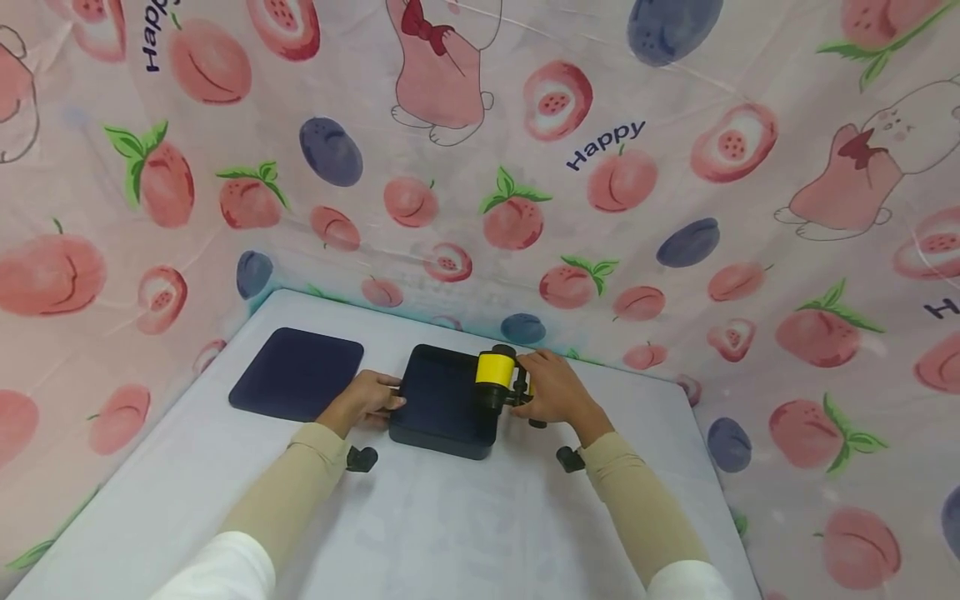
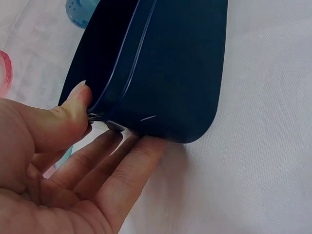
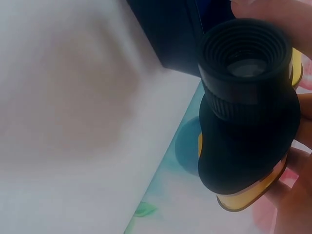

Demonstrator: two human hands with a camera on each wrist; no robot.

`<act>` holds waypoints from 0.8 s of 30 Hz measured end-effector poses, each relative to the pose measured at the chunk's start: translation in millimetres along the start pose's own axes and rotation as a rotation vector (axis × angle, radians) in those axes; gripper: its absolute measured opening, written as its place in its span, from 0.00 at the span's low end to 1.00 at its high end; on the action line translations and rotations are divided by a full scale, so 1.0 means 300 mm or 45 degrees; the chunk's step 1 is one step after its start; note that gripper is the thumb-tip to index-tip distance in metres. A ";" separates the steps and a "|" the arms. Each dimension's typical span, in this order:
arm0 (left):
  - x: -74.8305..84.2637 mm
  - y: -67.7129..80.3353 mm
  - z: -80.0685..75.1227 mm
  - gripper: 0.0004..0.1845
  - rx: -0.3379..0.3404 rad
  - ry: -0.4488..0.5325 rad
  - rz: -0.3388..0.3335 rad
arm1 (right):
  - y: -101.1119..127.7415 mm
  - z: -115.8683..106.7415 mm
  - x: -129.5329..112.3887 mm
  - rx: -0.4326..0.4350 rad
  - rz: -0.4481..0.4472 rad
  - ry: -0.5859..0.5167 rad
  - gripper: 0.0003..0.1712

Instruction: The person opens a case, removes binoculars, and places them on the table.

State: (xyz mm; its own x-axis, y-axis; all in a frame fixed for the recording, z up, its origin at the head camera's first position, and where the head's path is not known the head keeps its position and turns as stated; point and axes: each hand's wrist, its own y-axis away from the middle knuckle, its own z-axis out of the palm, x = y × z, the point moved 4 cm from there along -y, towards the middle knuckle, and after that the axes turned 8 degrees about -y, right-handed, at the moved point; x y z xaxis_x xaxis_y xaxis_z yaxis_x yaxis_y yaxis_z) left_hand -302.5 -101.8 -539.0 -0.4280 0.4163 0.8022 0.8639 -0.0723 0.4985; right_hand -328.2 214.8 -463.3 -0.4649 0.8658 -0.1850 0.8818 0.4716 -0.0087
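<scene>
A dark navy box (image 1: 438, 404) lies open in the middle of the white table (image 1: 450, 533). My left hand (image 1: 378, 402) holds its left edge. In the left wrist view the thumb (image 2: 73, 109) presses on the rim of the box (image 2: 170, 73), and the fingers (image 2: 126, 156) lie against its lower edge. My right hand (image 1: 543, 387) grips small yellow and black binoculars (image 1: 495, 379) over the box's right side. The right wrist view shows a black eyepiece (image 3: 243, 53) close up on the yellow body, with fingers (image 3: 273, 9) curled round it.
A flat navy lid (image 1: 296, 373) rests on the table to the left of the box. A fruit-print cloth (image 1: 525, 167) hangs as a wall behind and on both sides. The table edge runs close behind the box.
</scene>
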 end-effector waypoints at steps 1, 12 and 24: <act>0.001 0.002 0.000 0.32 0.001 -0.003 0.005 | 0.002 0.000 0.004 -0.001 0.002 -0.004 0.54; 0.005 0.007 0.001 0.34 0.000 0.015 -0.007 | 0.038 -0.025 0.042 0.012 0.018 0.001 0.54; 0.002 0.001 0.008 0.33 -0.006 -0.005 -0.026 | 0.083 -0.034 0.097 0.023 0.041 -0.017 0.52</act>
State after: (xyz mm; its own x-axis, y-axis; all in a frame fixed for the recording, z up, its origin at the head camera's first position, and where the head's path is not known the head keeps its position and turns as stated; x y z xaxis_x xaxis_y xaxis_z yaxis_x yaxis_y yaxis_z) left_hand -301.7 -99.5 -539.2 -0.4446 0.4212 0.7905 0.8536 -0.0682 0.5165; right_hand -320.7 253.4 -458.9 -0.4350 0.8783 -0.1985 0.8978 0.4400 -0.0205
